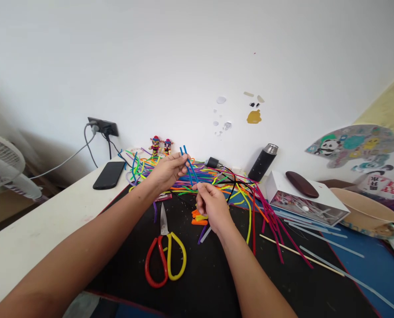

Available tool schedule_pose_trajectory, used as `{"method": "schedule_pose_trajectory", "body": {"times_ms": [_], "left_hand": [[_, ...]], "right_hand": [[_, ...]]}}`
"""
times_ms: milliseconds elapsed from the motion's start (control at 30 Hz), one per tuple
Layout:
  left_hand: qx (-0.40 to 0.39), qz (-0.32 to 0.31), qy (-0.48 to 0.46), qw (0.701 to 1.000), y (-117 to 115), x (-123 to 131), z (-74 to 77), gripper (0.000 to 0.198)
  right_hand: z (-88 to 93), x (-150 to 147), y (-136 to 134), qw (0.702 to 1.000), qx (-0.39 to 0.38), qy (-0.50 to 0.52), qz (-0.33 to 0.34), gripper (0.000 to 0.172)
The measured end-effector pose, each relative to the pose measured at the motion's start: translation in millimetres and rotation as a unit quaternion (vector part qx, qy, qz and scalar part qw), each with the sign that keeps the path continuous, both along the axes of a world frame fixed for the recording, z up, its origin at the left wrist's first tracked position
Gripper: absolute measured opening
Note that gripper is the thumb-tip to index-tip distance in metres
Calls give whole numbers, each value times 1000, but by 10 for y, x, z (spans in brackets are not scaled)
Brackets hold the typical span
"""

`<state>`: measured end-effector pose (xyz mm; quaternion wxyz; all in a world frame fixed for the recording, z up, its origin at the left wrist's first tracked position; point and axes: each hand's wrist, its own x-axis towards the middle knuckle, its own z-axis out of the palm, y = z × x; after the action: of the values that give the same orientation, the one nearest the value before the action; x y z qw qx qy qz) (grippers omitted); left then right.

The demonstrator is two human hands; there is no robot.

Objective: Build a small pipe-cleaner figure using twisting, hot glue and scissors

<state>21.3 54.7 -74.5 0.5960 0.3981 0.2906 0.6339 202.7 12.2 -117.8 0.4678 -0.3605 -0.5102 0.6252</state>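
Note:
Two lengths of blue pipe cleaner [192,169] are held up over the black mat [213,269]. My left hand [171,170] pinches them near their upper part, with the tips sticking out above the fingers. Lower down, my right hand [213,204] is closed at their bottom ends, its fingertips pressed together. Behind both hands spreads a heap of many-coloured pipe cleaners [206,176]. Under my right hand lie folded orange and yellow pieces [199,222]. Scissors [164,251] with one red and one yellow handle rest on the mat, blades pointing away from me.
A phone [108,175] lies at the left of the white table. Two small figures [155,145] stand by the wall. To the right are a black flask [263,162], a white box [311,198] with a dark case [302,184] on it, a basin [362,205] and a thin stick [301,255].

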Motion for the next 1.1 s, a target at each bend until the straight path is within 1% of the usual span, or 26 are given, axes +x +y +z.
{"method": "schedule_pose_trajectory", "body": {"times_ms": [167, 333, 500, 567, 633, 733, 833, 1000, 1100], "left_hand": [[19, 6, 18, 1000, -61, 53, 55, 32], [23, 27, 34, 999, -86, 61, 87, 40], [40, 73, 7, 997, -70, 35, 107, 36], [46, 87, 1, 995, -63, 25, 112, 35], [50, 84, 10, 995, -59, 24, 108, 36], [57, 74, 26, 995, -59, 39, 83, 41], [66, 81, 50, 993, -61, 58, 57, 45], [75, 103, 75, 989, -62, 72, 56, 48], [80, 101, 86, 988, -70, 88, 61, 48]], "right_hand": [[-1, -10, 4, 999, -17, 30, -10, 48], [17, -14, 10, 998, -19, 55, -31, 54], [22, -24, 14, 995, -31, 83, -37, 57], [24, -32, 10, 995, -40, 88, -32, 59], [28, -44, -2, 995, -52, 83, -21, 62], [32, -66, -30, 995, -74, 66, 15, 67], [34, -77, -47, 993, -92, 57, 44, 73], [46, -67, -42, 991, -106, 69, 52, 73], [52, -66, -38, 989, -114, 72, 53, 72]]}}
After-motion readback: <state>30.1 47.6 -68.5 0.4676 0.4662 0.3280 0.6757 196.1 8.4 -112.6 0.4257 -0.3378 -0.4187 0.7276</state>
